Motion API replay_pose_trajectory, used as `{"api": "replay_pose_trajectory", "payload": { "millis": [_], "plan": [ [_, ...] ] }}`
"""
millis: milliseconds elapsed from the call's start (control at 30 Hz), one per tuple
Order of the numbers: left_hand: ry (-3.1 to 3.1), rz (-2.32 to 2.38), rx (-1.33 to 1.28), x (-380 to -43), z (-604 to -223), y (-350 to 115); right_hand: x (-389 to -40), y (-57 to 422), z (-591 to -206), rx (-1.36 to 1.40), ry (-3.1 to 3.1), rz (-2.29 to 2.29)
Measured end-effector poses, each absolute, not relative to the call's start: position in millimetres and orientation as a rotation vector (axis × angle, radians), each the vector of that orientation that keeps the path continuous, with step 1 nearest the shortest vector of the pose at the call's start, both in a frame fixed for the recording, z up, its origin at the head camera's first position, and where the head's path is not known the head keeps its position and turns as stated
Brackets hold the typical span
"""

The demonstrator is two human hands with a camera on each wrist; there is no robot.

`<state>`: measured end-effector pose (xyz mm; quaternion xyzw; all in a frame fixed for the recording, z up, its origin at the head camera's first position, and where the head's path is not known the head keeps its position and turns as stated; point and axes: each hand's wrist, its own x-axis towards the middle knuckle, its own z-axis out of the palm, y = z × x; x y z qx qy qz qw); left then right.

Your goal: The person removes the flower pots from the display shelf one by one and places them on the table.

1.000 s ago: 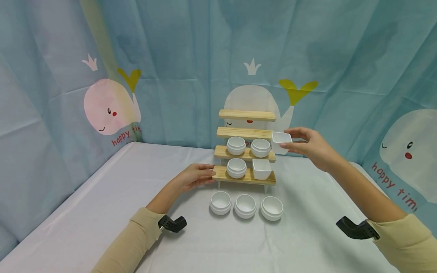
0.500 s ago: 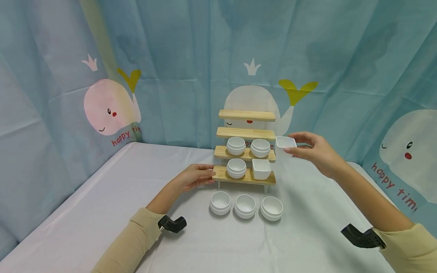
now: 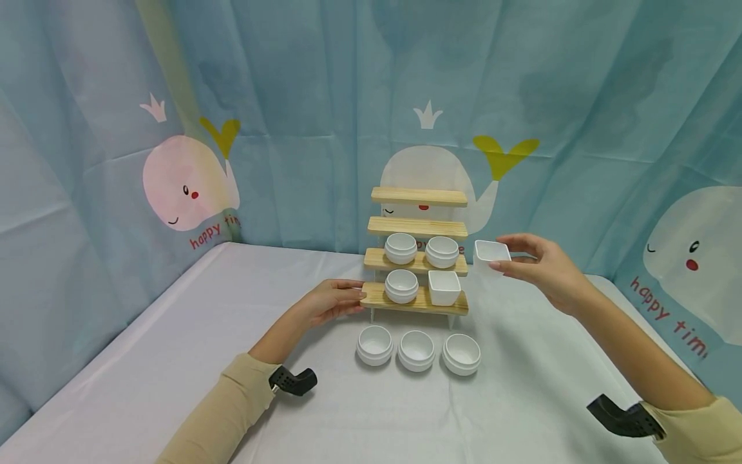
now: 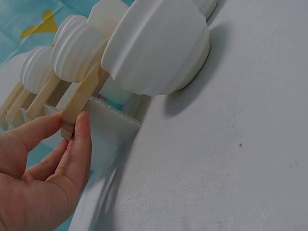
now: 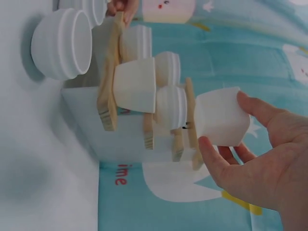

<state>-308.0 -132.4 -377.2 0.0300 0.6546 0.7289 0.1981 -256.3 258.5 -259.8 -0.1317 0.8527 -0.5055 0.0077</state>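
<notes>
A white square bowl [image 3: 490,252] hangs in the air right of a tiered wooden display stand [image 3: 417,225]. My right hand [image 3: 542,267] grips it between thumb and fingers, as the right wrist view also shows. My left hand [image 3: 330,301] pinches the left end of the stand's lowest board [image 4: 79,103] between thumb and fingertips. That board bears a round white bowl [image 3: 402,287] on the left and another square bowl [image 3: 444,288] on the right. One board higher sit two round bowls [image 3: 400,249], side by side. The two upper boards carry nothing.
Three round white bowls [image 3: 417,351] stand in a row on the white tablecloth [image 3: 348,412] in front of the stand. Behind it hangs a blue curtain [image 3: 301,193] with printed whales. A black wrist camera [image 3: 626,417] juts from the right sleeve.
My right hand has drawn the square bowl away from the stand's right side, moving right and downward in the head view. My left hand stays on the lowest board.
</notes>
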Motion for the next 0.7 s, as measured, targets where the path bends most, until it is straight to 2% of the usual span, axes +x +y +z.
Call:
{"api": "replay_pose_trajectory", "payload": {
  "millis": [700],
  "plan": [
    [1.826,2.042,0.074,-309,-379,-134,-236,273,-280,-0.395,2.679,-1.557]
  ]
}}
